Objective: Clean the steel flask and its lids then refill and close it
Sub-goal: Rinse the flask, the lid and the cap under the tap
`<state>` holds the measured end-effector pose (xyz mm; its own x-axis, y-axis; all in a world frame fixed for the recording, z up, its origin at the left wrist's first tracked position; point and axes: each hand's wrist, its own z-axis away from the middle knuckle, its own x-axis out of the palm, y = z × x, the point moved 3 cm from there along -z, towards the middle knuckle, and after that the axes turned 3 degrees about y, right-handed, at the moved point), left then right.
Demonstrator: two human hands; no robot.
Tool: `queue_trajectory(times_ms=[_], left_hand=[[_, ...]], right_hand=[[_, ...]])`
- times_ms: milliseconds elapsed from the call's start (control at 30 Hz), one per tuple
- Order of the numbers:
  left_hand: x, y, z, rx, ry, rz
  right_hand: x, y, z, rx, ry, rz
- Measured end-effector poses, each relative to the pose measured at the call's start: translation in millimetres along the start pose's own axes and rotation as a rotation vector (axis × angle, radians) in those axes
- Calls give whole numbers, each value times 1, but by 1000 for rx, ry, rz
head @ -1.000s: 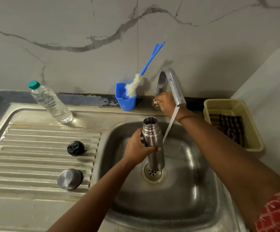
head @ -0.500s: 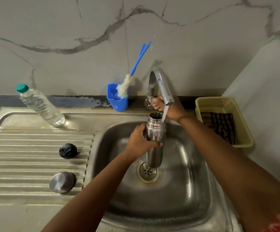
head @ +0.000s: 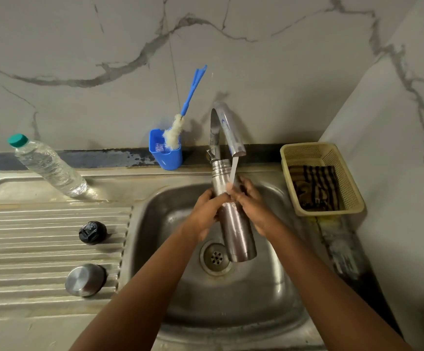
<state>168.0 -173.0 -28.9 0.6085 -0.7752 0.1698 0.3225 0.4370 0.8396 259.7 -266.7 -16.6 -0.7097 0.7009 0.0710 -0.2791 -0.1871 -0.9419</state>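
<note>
Steel flask (head: 231,219) held tilted over the sink (head: 269,295) basin, left hand (head: 206,214) and right hand (head: 252,206) both clasped around its body beneath the running tap (head: 227,127) (two lids (head: 92,232) rest on the drainboard (head: 28,249)).

Our two bare forearms reach in from the near edge and converge toward the middle of the scene, the left from the near left, the right from the near right. Our left hand (head: 206,214) is curled, its fingers (head: 222,200) wrapped inward toward the right, the back of the hand facing up and left. Our right hand (head: 252,206) sits just beside it on the right, knuckles up, fingers bent and closing toward the left. The fingertips of both hands nearly meet, and both wrists are roughly level, slightly blurred.
</note>
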Motion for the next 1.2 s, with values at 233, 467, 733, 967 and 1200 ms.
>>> queue_trajectory(times_ms=[233, 467, 733, 967, 1200], left_hand=[[1, 3, -2, 26, 25, 298], [21, 17, 0, 59, -5, 362], [26, 32, -3, 125, -100, 352], [32, 40, -5, 144, 3, 286], [-9, -10, -14, -54, 360, 582]], right_hand=[[-22, 42, 38, 116, -90, 194], [-30, 53, 52, -283, 267, 411], [-34, 65, 62, 467, 137, -590], [-35, 79, 69, 318, 267, -663], [-53, 21, 57, -189, 403, -6]])
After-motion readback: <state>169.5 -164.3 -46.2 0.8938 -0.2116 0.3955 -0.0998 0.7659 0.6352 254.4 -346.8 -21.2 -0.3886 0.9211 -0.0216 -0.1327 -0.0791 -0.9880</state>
